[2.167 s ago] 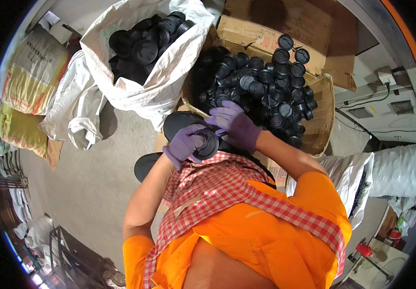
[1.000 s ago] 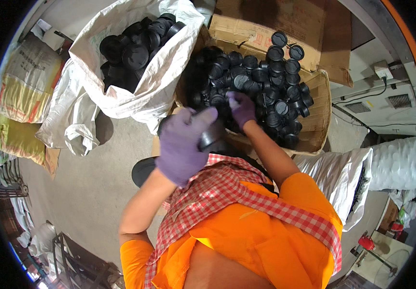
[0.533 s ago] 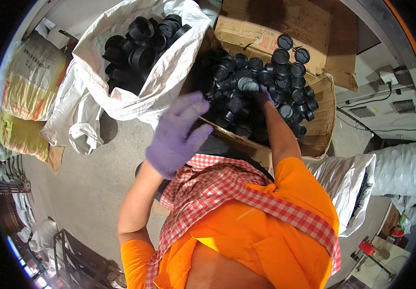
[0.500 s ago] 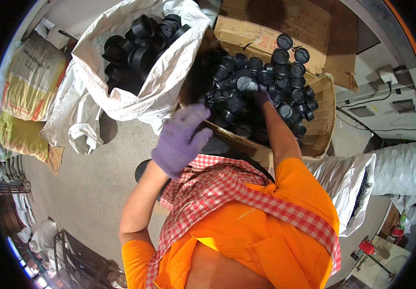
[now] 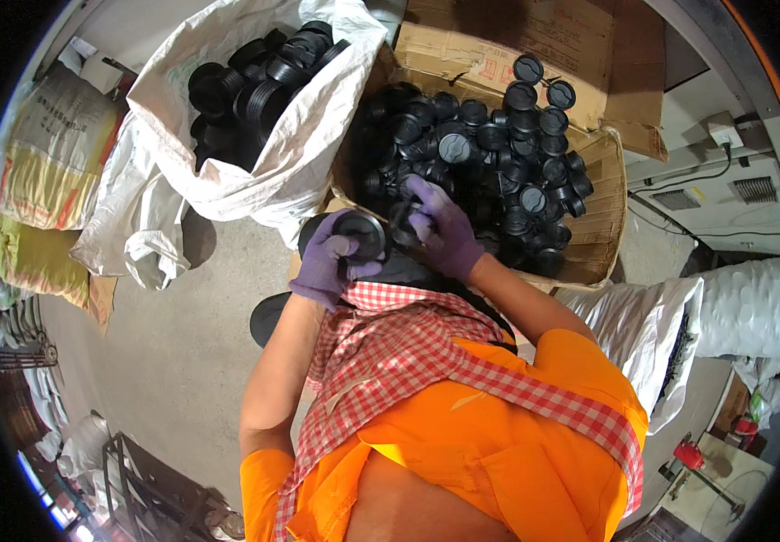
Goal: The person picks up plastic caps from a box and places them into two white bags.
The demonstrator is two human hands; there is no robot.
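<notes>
Both of my hands wear purple gloves and are close together at the near edge of the cardboard box (image 5: 603,244). My left hand (image 5: 320,269) is closed round a black round cap (image 5: 363,235), its dished face turned up. Just to its right, my right hand (image 5: 449,237) pinches a smaller dark round piece (image 5: 404,224), whose exact kind is partly hidden by the fingers. Many black round caps (image 5: 454,147) lie heaped in the box. To the left, a wide-mouthed white woven sack (image 5: 159,135) holds larger black ribbed caps (image 5: 262,104).
Box flaps (image 5: 535,50) stand raised at the far side. Filled sacks (image 5: 56,154) are stacked at the left. Another white sack (image 5: 652,334) and a translucent plastic-wrapped bundle (image 5: 751,307) lie to the right. A metal frame (image 5: 128,479) stands at lower left.
My right hand has come back from the heap with a dark piece. My left hand, previously raised with fingers spread, now grips a black cap. Both hands have drawn together.
</notes>
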